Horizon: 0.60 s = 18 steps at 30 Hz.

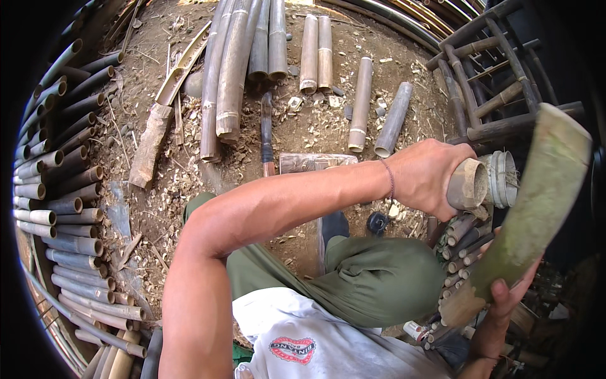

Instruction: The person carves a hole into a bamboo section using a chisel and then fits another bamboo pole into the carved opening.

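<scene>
My left arm reaches across to the right, and my left hand (429, 177) is closed on a short brown bamboo piece (468, 184) with an open end. Right beside that piece is a pale ribbed cylinder (502, 179); whether the hand also touches it I cannot tell. On the far right a long, wide, greenish bamboo piece (527, 215) stands tilted. My right hand (510, 294) grips it near its lower end, thumb in front and some fingers hidden behind. The two bamboo pieces look close together in the picture.
Long bamboo poles (228, 88) and shorter bamboo lengths (361, 104) lie on the chip-strewn dirt ahead. A dark-handled tool (267, 136) lies by a wooden block (315, 162). Stacked bamboo tubes (79, 208) line the left. A bamboo frame (499, 82) stands far right, above bundled sticks (464, 243).
</scene>
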Each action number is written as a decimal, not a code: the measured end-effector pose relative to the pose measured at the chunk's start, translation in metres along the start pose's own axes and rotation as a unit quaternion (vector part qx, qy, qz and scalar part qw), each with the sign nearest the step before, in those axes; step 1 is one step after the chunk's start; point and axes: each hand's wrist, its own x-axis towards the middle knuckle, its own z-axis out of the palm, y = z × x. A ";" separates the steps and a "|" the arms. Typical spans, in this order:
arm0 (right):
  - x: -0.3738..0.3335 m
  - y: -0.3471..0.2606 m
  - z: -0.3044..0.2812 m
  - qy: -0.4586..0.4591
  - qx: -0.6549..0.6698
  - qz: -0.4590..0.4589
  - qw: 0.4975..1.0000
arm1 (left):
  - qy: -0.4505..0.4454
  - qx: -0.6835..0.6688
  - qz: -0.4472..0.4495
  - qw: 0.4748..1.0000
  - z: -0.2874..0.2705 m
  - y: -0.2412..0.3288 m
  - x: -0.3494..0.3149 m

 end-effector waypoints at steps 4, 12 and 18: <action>-0.003 0.043 -0.002 0.065 0.012 -0.092 0.994 | -0.001 -0.006 0.006 1.000 -0.001 -0.002 0.006; -0.016 0.195 0.053 0.108 0.136 -0.030 0.984 | -0.076 0.073 -0.102 0.989 -0.007 -0.042 -0.031; -0.052 0.373 0.165 -0.157 -0.022 0.183 0.970 | -0.075 -0.179 -0.457 0.868 -0.029 -0.120 -0.119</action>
